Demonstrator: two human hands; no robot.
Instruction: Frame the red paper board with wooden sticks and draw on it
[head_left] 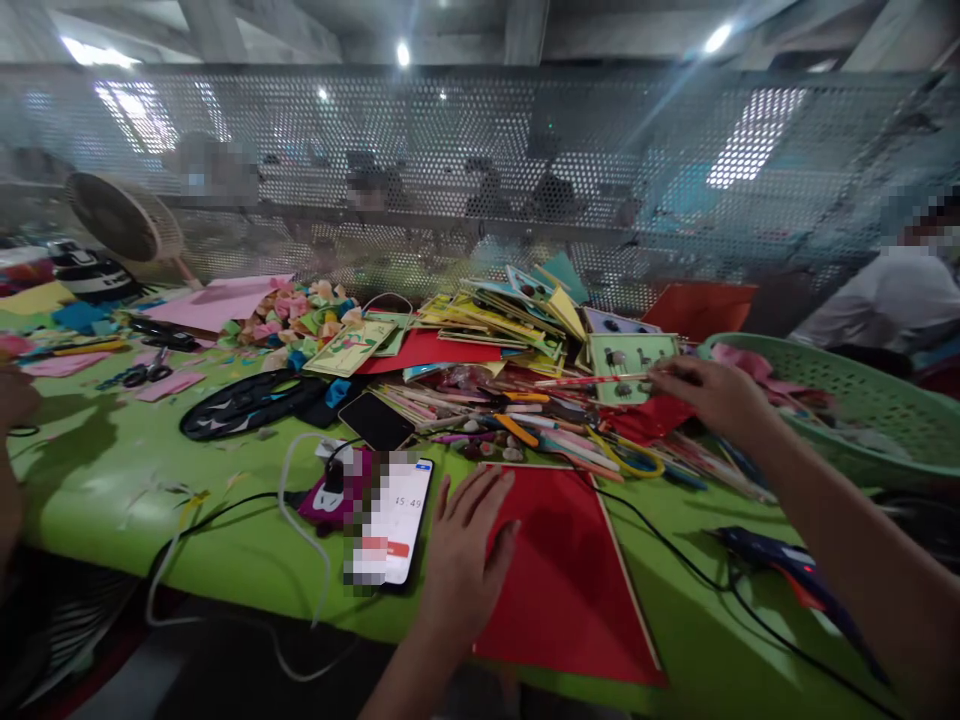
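Note:
My left hand lies with fingers stretched out over the left part of a red sheet. Thin pale strips run along the sheet's top and right edges. To the right, my right hand is closed, pinching the end of a thin reddish stick that points left above the pile of supplies. Just behind that hand stands a pale green card with dark decorations. A dark blue glue gun rests on the table below my right forearm, its cord passing right of the red sheet.
A lit phone lies beside my left hand, near a purple power strip with cables. Pens, sticks and stacked cards fill the middle. A green basket stands right, a fan back left. Another person's arm shows far left.

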